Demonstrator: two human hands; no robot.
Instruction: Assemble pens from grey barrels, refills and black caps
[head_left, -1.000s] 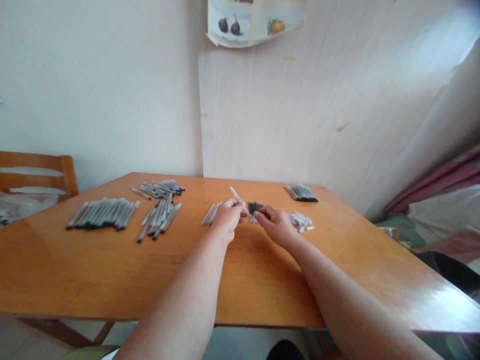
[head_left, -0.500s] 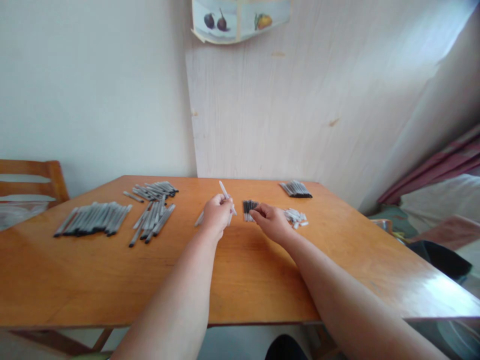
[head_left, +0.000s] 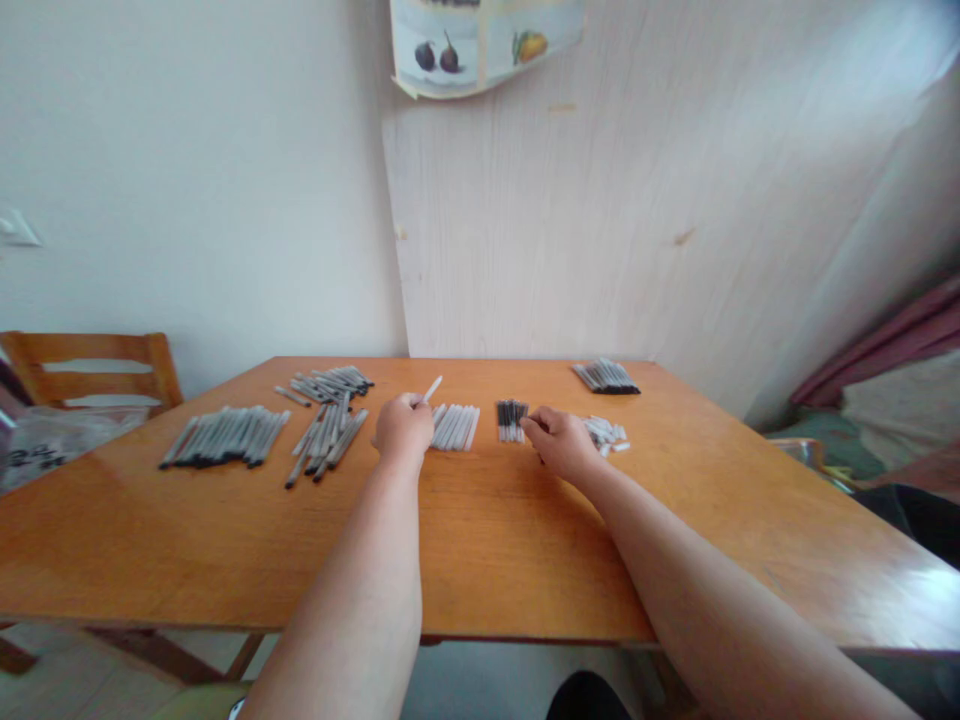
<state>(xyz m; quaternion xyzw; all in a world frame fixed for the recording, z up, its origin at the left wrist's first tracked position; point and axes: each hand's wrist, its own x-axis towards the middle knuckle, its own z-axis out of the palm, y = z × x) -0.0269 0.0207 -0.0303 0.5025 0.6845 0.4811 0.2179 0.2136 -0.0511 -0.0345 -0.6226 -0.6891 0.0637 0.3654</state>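
White tube (head_left: 430, 389): held in the left hand (head_left: 403, 430), fist closed round its lower end. Its free end sticks out above the knuckles, long axis slanting up and right toward the table's (head_left: 225, 560) far edge.

Right hand (head_left: 559, 442): fingers curled, tips touching the bundle of dark sticks (head_left: 511, 420). I cannot tell whether it holds one.

Row of white tubes (head_left: 455, 427): lies between the hands.

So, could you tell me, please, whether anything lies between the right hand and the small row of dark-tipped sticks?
Nothing visible does: the right hand has its fingertips at the right edge of the small row of dark-tipped sticks. The row of white plastic tubes lies on its other side, toward the left hand.
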